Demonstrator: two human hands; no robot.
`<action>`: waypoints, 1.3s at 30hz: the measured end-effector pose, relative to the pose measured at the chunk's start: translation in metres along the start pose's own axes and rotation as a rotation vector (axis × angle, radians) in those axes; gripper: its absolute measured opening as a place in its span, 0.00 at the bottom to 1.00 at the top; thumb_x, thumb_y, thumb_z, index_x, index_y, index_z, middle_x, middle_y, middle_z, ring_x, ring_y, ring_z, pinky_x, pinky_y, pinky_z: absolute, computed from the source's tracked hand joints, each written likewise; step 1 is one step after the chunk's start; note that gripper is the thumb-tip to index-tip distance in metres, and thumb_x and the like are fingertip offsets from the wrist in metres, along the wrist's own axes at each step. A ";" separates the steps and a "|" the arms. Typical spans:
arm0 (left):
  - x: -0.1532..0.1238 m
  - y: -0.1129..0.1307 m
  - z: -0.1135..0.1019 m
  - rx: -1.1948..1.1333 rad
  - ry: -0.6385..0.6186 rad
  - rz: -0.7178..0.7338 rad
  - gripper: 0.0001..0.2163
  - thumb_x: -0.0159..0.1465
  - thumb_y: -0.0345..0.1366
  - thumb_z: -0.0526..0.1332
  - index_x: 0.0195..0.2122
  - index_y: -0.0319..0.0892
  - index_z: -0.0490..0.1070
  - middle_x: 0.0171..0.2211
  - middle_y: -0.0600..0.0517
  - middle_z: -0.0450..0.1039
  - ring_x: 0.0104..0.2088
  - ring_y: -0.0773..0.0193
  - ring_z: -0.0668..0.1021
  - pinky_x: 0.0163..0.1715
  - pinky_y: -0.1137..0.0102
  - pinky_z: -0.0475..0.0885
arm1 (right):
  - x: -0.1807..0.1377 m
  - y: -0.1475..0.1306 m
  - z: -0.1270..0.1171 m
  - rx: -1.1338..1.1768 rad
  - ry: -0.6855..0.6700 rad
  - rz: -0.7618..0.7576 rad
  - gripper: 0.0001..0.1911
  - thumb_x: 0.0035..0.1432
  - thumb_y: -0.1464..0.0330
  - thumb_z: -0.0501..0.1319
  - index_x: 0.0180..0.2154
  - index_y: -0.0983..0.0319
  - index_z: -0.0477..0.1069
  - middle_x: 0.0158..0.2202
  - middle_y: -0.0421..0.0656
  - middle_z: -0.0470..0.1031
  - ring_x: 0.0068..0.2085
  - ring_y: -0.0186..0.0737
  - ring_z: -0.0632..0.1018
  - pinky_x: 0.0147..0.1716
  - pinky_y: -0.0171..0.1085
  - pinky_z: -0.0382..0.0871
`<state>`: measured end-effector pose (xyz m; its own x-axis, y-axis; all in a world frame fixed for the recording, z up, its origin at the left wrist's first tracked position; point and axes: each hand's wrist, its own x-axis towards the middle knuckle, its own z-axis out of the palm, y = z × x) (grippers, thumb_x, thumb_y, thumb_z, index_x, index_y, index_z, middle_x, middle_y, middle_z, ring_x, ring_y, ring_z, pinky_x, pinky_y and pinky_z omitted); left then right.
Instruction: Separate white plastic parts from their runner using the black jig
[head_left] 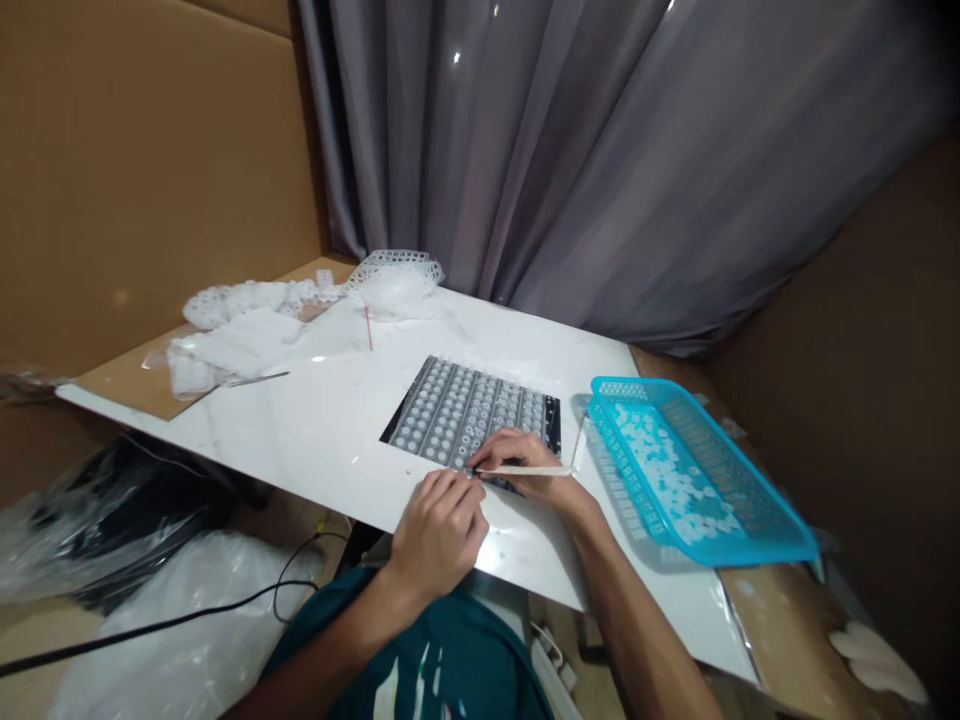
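The work area is closed off by a grey curtain at the far side and a brown panel at the left. Before them stands a white tabletop with a glossy finish.

The dark sheet lies flat near the middle of the tabletop, by its near edge. Rows of round white discs, separated by grey bands, cover most of its face. The right hand is at the sheet's near right part; its grip is closed on a slim pale tool, held nearly level, its tip directed left. The left hand lies just beside that tip at the sheet's near edge, fingers curled; whether its grip encloses anything cannot be determined.

To the right, near the sheet, sits a blue perforated plastic basket containing many small white pieces. At the far left are a bundle of white perforated material, a heap of white sheeting and a thin red strip. A slender pointed metal implement rests against the near side of the heap.

Below the tabletop, at the near left, are a translucent plastic bag and a black cable.
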<state>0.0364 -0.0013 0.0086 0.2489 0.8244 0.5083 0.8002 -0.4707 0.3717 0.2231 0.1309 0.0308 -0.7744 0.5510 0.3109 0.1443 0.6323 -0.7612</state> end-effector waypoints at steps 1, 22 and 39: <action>0.000 0.000 0.000 0.004 -0.005 0.003 0.09 0.70 0.25 0.59 0.47 0.41 0.75 0.43 0.46 0.78 0.48 0.49 0.78 0.52 0.52 0.74 | 0.000 0.000 0.001 -0.017 -0.003 -0.004 0.14 0.71 0.62 0.67 0.31 0.56 0.80 0.44 0.45 0.88 0.47 0.50 0.84 0.52 0.49 0.72; -0.001 -0.001 0.003 0.038 -0.003 0.030 0.11 0.70 0.26 0.59 0.51 0.41 0.74 0.43 0.45 0.77 0.47 0.49 0.77 0.50 0.52 0.74 | 0.007 -0.014 0.008 0.309 0.245 0.175 0.10 0.64 0.62 0.74 0.33 0.59 0.80 0.42 0.47 0.87 0.48 0.51 0.86 0.50 0.48 0.79; 0.000 0.000 0.001 0.035 -0.018 0.012 0.06 0.68 0.25 0.61 0.42 0.43 0.72 0.39 0.48 0.75 0.43 0.51 0.76 0.47 0.54 0.72 | 0.008 -0.018 0.012 0.205 0.105 0.173 0.08 0.66 0.66 0.71 0.33 0.58 0.78 0.43 0.46 0.85 0.47 0.48 0.84 0.50 0.46 0.76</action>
<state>0.0366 -0.0009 0.0080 0.2681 0.8243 0.4986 0.8155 -0.4697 0.3381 0.2068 0.1177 0.0406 -0.6796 0.7012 0.2155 0.1330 0.4066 -0.9039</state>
